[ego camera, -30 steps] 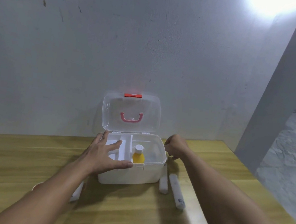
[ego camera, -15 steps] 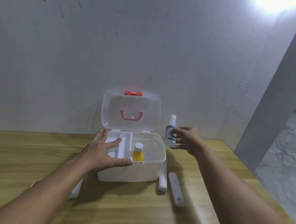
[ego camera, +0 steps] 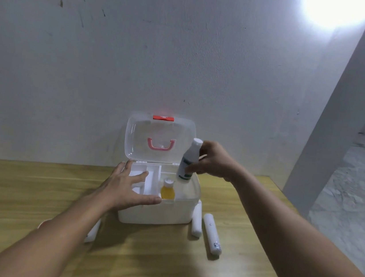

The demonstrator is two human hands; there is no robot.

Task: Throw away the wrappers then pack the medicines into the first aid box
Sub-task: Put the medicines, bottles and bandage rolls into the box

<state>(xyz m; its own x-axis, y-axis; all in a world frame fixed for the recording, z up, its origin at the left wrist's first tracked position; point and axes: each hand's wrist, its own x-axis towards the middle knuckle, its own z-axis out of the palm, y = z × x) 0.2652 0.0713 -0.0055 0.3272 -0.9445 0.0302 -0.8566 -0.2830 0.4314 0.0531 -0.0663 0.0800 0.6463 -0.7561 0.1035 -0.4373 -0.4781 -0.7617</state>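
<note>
One orange bottle [ego camera: 167,191] stands inside the open first aid box [ego camera: 157,214].

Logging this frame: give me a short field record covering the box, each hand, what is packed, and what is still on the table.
box: white plastic first aid box, clear lid open, on wooden table
left hand: left hand rests on the box's front-left rim, holding nothing
right hand: right hand has a grip on white bottle with green label, above the right compartment
packed: small orange bottle with white cap
still out: two white rolls right of box
</note>
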